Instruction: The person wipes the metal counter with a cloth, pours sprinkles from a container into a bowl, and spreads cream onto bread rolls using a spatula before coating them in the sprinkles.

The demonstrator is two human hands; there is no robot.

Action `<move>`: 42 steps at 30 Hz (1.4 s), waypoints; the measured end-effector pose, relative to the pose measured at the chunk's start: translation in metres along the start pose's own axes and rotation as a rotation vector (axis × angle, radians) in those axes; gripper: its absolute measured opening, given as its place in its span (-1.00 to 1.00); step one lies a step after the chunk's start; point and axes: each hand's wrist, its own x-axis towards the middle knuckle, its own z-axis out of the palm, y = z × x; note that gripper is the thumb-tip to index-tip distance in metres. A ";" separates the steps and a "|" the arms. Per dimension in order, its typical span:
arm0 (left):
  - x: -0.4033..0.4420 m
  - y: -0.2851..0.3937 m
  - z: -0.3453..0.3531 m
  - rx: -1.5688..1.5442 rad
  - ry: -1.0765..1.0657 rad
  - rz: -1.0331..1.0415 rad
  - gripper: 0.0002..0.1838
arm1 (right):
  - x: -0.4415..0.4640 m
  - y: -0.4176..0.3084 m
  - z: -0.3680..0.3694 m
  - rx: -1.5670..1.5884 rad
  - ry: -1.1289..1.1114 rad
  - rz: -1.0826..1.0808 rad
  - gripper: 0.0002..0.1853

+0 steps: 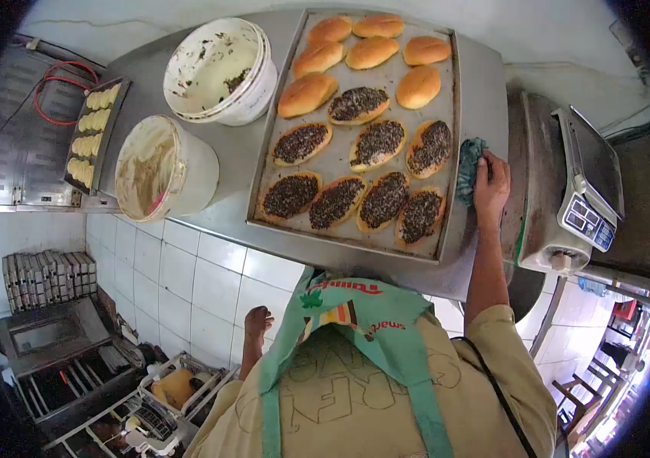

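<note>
My right hand (492,183) is closed on a crumpled dark green cloth (468,169), pressed to the metal table just right of the baking tray (447,229). Several oval buns topped with dark sprinkles (333,202) fill the tray's lower part. Plain golden-brown buns (372,53) lie in its upper part. Low in front of the table, away from the tray, hangs my left hand (258,324). Its fingers are curled in, dark at the tips, and nothing shows in them.
Two smeared white buckets (195,172) (258,95) stand left of the tray. A smaller tray of pale dough pieces (96,175) sits farther left. On the right is a digital scale (588,217). A cluttered rack (180,382) stands at lower left.
</note>
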 end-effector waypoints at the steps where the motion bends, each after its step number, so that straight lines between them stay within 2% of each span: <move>1: -0.014 0.013 0.009 -0.193 0.019 0.021 -0.76 | -0.001 -0.001 0.000 0.007 0.000 0.018 -0.79; 2: -0.029 0.027 0.018 -0.386 0.033 0.046 -0.78 | -0.001 -0.002 0.000 0.014 -0.001 0.038 -0.79; 4: -0.013 0.020 0.014 -0.164 0.076 -0.039 -0.80 | 0.000 -0.004 -0.001 0.011 0.002 0.011 -0.81; 8: -0.005 0.008 0.015 -0.091 0.074 0.015 -0.83 | -0.002 0.003 0.002 0.033 0.013 0.005 -0.84; 10: 0.004 -0.015 0.006 0.103 0.028 0.148 -0.86 | -0.003 0.007 0.003 0.043 0.013 0.030 -0.86; 11: 0.008 -0.023 0.003 0.103 0.010 0.119 -0.87 | -0.004 0.006 0.002 0.047 0.007 0.053 -0.86; 14: 0.002 -0.025 0.001 0.130 -0.021 0.218 -0.90 | -0.003 0.003 0.002 0.051 0.000 0.099 -0.86; 16: -0.049 0.026 0.029 -0.085 0.075 0.030 -0.91 | -0.004 0.005 0.002 0.053 -0.003 0.103 -0.85; 17: -0.043 0.018 0.023 -0.195 0.009 -0.066 -0.91 | -0.004 0.006 0.002 0.054 0.000 0.094 -0.84; 20: -0.040 0.017 0.022 -0.144 0.042 -0.129 -0.92 | -0.004 0.007 0.002 0.078 0.008 0.087 -0.83; 23: -0.012 -0.007 0.002 -0.282 -0.089 -0.130 -0.92 | -0.004 0.007 0.000 0.097 0.015 0.067 -0.82; 26: -0.027 0.010 0.017 -0.083 0.041 0.025 -0.93 | -0.003 0.005 -0.007 0.124 -0.038 0.079 -0.80; 27: -0.012 -0.007 0.011 -0.029 0.023 0.073 -0.92 | -0.003 0.005 -0.010 0.135 -0.065 0.092 -0.79; 29: 0.018 -0.041 0.003 -0.049 0.038 0.023 -0.86 | -0.007 0.008 -0.018 0.016 -0.040 -0.022 -0.76; 30: 0.026 -0.055 0.002 -0.123 0.071 -0.076 -0.81 | -0.010 0.008 -0.020 -0.043 -0.028 -0.076 -0.74; 32: 0.025 -0.074 0.001 -0.124 0.072 -0.043 -0.80 | -0.020 -0.005 -0.037 -0.138 0.020 -0.166 -0.68; 33: 0.035 -0.101 -0.012 -0.245 -0.024 -0.054 -0.80 | -0.027 -0.010 -0.046 -0.193 0.041 -0.208 -0.64; 34: 0.030 -0.096 -0.012 -0.363 -0.126 -0.069 -0.80 | -0.036 -0.013 -0.051 -0.196 0.033 -0.187 -0.61; 35: 0.018 -0.100 -0.003 -0.188 0.072 -0.073 -0.84 | -0.046 -0.016 -0.057 -0.202 0.025 -0.165 -0.58; 37: 0.039 -0.141 -0.015 -0.038 -0.030 0.004 -0.83 | -0.067 -0.015 -0.067 -0.268 -0.044 -0.111 -0.48; 39: 0.052 -0.182 -0.028 0.105 -0.134 0.073 -0.77 | -0.091 -0.017 -0.082 -0.217 -0.057 -0.081 -0.51; 42: 0.018 -0.176 -0.017 -0.046 -0.070 -0.019 -0.78 | -0.119 -0.016 -0.102 -0.160 -0.014 -0.054 -0.54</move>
